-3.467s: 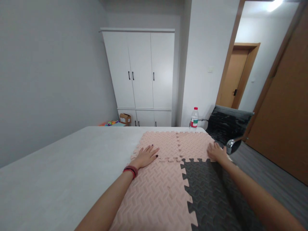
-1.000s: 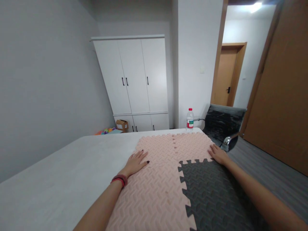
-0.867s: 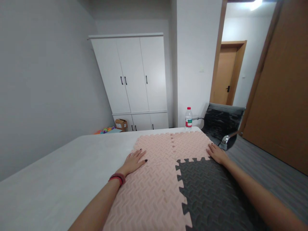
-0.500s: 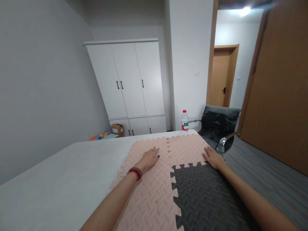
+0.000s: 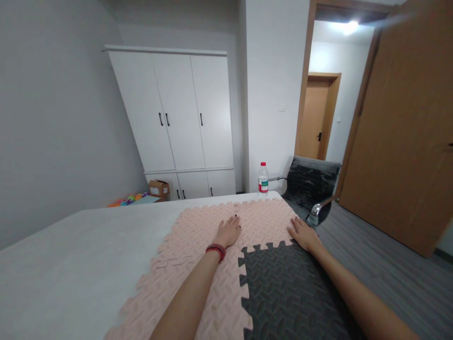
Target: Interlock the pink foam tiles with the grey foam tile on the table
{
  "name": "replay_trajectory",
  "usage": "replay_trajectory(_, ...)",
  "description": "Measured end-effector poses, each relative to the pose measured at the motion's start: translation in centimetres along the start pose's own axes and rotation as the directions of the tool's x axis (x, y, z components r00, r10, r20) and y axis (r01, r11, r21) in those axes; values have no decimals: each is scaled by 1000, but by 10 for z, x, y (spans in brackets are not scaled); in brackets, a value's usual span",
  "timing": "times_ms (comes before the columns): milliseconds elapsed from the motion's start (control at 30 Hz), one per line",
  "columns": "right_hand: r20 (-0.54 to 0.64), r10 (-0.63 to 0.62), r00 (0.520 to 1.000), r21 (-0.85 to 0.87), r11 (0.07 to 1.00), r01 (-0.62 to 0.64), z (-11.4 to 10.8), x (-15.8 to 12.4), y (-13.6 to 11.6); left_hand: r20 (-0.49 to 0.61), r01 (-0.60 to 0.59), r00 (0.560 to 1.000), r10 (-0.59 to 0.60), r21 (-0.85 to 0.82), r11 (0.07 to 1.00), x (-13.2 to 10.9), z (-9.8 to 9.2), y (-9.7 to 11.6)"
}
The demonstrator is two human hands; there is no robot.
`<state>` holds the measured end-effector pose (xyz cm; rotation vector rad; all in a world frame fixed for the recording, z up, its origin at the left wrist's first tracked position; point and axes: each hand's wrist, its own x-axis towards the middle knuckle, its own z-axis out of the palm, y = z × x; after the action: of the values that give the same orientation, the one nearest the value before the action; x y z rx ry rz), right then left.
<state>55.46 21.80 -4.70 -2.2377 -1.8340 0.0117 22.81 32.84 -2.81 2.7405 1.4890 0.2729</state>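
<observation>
Pink foam mat tiles [image 5: 198, 222] with jigsaw edges lie on the white table. A black foam mat tile [image 5: 286, 288] sits at the near right, its toothed edges against the pink ones. My left hand [image 5: 228, 232], with a red band at the wrist, rests flat on the pink foam near the seam between two far tiles. My right hand [image 5: 305, 234] lies with fingers spread on the right edge of the far pink tile, just beyond the black tile's far corner. Neither hand grips anything.
A clear bottle with a red cap [image 5: 263, 179] stands at the far edge of the white table [image 5: 81, 255]. Beyond the right edge is a black chair [image 5: 309, 182]. A cardboard box [image 5: 158, 189] sits by the white cabinet [image 5: 177, 108].
My left hand has moved right across the pink foam to the seam. My right hand stays on the mat's right edge. The view has turned slightly right.
</observation>
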Motion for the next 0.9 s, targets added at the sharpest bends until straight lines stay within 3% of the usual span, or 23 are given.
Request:
replay_trajectory(333,-54,-29,998,-28,999,28,0,-3,-3,-7,8,1000,-8,15,1000,33,2,-23)
replay_trajectory(567,-60,-46,997,-35,998,44,3,2,-1,-59,-4,998,5,30,1000,71,9,-25)
replay_trajectory(733,-48,-20,999,-50,999,17,2,2,-3,-56,-19,998,23,60,998,81,5,-28)
replay_trajectory(900,-51,-23,998,-50,999,20,2,2,-4,-113,40,993,-27,114,993,88,3,-20)
